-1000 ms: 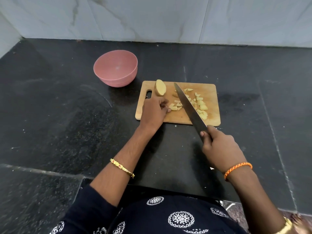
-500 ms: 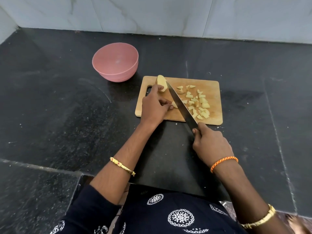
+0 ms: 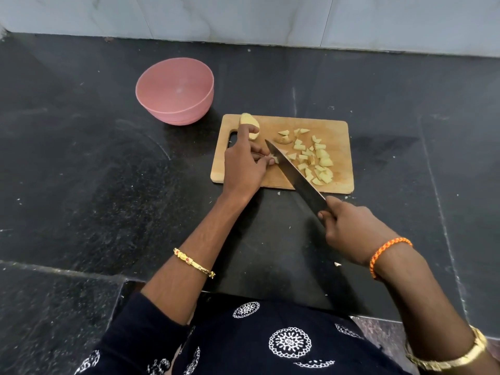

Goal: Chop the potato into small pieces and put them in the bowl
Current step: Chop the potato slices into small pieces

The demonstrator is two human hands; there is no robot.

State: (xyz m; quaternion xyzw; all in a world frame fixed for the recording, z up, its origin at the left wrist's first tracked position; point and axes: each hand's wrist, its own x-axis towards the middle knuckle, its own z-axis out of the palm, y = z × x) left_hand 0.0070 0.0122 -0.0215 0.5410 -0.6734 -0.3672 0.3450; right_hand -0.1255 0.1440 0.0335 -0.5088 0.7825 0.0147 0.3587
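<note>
A wooden cutting board (image 3: 332, 128) lies on the black counter. Several small potato pieces (image 3: 313, 158) are spread over its right half. An uncut potato half (image 3: 247, 121) sits at the board's far left corner, partly behind my left hand's fingers. My left hand (image 3: 244, 166) rests on the board's left side and pinches a small potato piece (image 3: 273, 159) against the blade. My right hand (image 3: 349, 231) grips the handle of a large knife (image 3: 295, 174), whose tip points up-left and meets that piece. A pink bowl (image 3: 176, 90) stands empty to the board's upper left.
The black stone counter (image 3: 81, 171) spreads around the board, with a pale marbled wall (image 3: 243, 17) behind it. Small potato scraps lie near the board's front edge. My patterned dark clothing fills the bottom of the view.
My left hand has stayed at the board's left side and keeps pinching a small piece. The knife blade shifted left, then back right and down onto that piece.
</note>
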